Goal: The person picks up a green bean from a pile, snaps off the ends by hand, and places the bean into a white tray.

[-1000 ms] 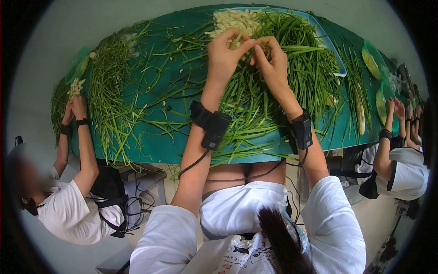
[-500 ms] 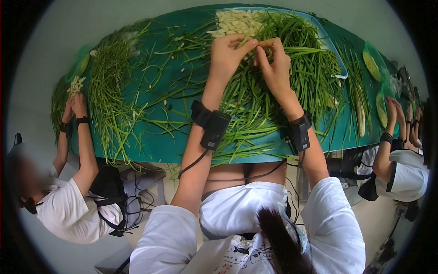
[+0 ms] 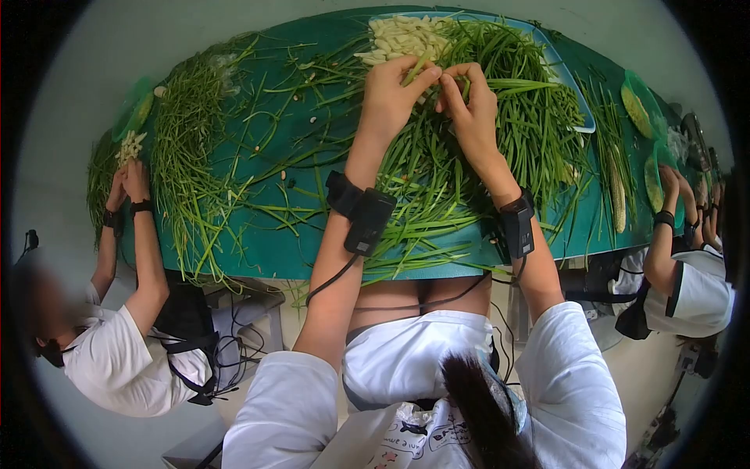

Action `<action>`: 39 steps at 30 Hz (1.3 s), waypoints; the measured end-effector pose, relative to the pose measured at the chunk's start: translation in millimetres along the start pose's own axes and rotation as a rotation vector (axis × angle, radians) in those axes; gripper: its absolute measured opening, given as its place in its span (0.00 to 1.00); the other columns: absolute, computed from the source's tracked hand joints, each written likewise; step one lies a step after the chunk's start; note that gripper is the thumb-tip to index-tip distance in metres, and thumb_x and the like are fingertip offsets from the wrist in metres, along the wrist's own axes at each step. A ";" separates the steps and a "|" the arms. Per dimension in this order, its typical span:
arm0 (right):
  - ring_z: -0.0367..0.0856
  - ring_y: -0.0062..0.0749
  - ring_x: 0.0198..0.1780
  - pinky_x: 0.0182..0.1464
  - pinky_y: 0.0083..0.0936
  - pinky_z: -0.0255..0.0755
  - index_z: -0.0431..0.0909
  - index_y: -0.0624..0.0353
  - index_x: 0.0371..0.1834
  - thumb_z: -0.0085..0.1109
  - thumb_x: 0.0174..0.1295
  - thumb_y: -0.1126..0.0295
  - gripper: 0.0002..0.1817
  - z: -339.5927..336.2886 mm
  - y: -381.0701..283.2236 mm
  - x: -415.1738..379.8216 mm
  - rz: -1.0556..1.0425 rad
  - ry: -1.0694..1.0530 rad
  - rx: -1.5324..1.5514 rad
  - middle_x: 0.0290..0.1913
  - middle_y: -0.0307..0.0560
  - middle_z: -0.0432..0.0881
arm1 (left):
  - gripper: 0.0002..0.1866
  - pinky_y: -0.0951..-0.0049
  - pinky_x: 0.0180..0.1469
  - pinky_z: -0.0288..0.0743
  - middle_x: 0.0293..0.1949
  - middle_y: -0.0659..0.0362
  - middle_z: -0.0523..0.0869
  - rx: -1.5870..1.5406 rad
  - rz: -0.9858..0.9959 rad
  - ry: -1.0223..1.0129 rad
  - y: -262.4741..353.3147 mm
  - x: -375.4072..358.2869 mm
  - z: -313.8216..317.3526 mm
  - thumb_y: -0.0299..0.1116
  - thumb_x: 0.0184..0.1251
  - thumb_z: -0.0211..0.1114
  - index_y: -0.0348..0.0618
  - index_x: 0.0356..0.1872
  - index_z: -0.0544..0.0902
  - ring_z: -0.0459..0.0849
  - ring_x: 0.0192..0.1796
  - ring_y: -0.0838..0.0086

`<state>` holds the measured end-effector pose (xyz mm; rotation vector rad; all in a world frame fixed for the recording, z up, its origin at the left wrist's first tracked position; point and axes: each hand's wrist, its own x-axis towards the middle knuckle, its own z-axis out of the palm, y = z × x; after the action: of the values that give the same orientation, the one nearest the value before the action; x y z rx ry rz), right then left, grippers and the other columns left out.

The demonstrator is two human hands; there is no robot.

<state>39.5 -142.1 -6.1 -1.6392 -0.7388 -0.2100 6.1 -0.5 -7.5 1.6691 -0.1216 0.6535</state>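
Note:
Over the near edge of a light blue tray (image 3: 587,117), my two hands meet fingertip to fingertip. My left hand (image 3: 396,92) is closed in a pinch around a short green stalk (image 3: 417,67), which pokes up between thumb and fingers. Thumb and fingers of my right hand (image 3: 470,105) are also pinched, touching the left fingertips; what lies between them is too small to make out. Just beyond my left hand is a pile of pale, peeled clove-like pieces (image 3: 406,37). Long green stalks (image 3: 512,109) heap on the tray and under my right hand.
Loose green leaves and pale scraps lie over the green tabletop (image 3: 305,148). A big heap of thin greens (image 3: 187,133) is on the left. Beside it a co-worker's hands (image 3: 131,181) hold pale pieces. Green baskets (image 3: 655,184) and another person's hands (image 3: 678,184) are at right.
Both hands stay in nearly the same place, with small finger movements. The green stalk in my left hand now stands more upright and shows more clearly.

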 end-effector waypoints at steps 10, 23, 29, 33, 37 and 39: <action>0.80 0.22 0.23 0.24 0.19 0.68 0.71 0.62 0.42 0.54 0.68 0.71 0.06 -3.0 -2.3 2.5 0.006 0.031 0.017 0.21 0.42 0.79 | 0.14 0.81 0.42 0.71 0.37 0.63 0.82 -0.024 -0.081 -0.122 1.6 -1.0 0.3 0.34 0.66 0.67 0.33 0.44 0.80 0.76 0.39 0.84; 0.79 0.21 0.22 0.23 0.18 0.66 0.72 0.63 0.40 0.54 0.68 0.70 0.07 -2.4 -2.7 1.9 0.007 0.022 -0.006 0.20 0.42 0.78 | 0.13 0.82 0.35 0.70 0.35 0.65 0.82 0.063 -0.023 -0.103 -0.7 0.4 -3.3 0.35 0.66 0.66 0.36 0.43 0.81 0.75 0.32 0.86; 0.79 0.21 0.24 0.26 0.18 0.68 0.73 0.63 0.40 0.56 0.66 0.72 0.06 -3.4 5.1 3.9 -0.018 0.035 0.073 0.23 0.43 0.80 | 0.10 0.80 0.27 0.60 0.33 0.66 0.79 0.202 -0.021 -0.054 16.3 -3.1 -2.3 0.34 0.67 0.64 0.37 0.41 0.80 0.65 0.25 0.87; 0.78 0.20 0.24 0.28 0.18 0.69 0.73 0.64 0.40 0.57 0.64 0.73 0.06 -2.4 8.4 5.2 -0.052 0.091 0.049 0.25 0.43 0.80 | 0.09 0.80 0.26 0.59 0.34 0.66 0.78 0.149 0.027 0.036 4.5 -0.6 -3.8 0.33 0.67 0.63 0.38 0.39 0.79 0.64 0.24 0.87; 0.79 0.20 0.28 0.30 0.18 0.70 0.74 0.64 0.39 0.59 0.62 0.74 0.06 -2.9 8.8 5.7 -0.075 0.097 0.007 0.27 0.42 0.81 | 0.09 0.75 0.31 0.65 0.34 0.60 0.78 0.205 0.108 0.190 -8.8 5.6 -6.5 0.34 0.67 0.62 0.38 0.40 0.77 0.72 0.30 0.78; 0.79 0.21 0.30 0.33 0.19 0.71 0.75 0.64 0.39 0.60 0.62 0.74 0.07 -3.3 9.2 5.2 -0.087 0.101 0.001 0.27 0.42 0.81 | 0.08 0.80 0.26 0.60 0.33 0.66 0.76 0.225 0.183 0.212 -11.8 5.1 -7.8 0.34 0.70 0.60 0.40 0.40 0.76 0.65 0.25 0.87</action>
<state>49.6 -143.7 -10.2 -1.5845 -0.7338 -0.3518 12.7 10.8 -14.8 1.8050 -0.0501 1.0091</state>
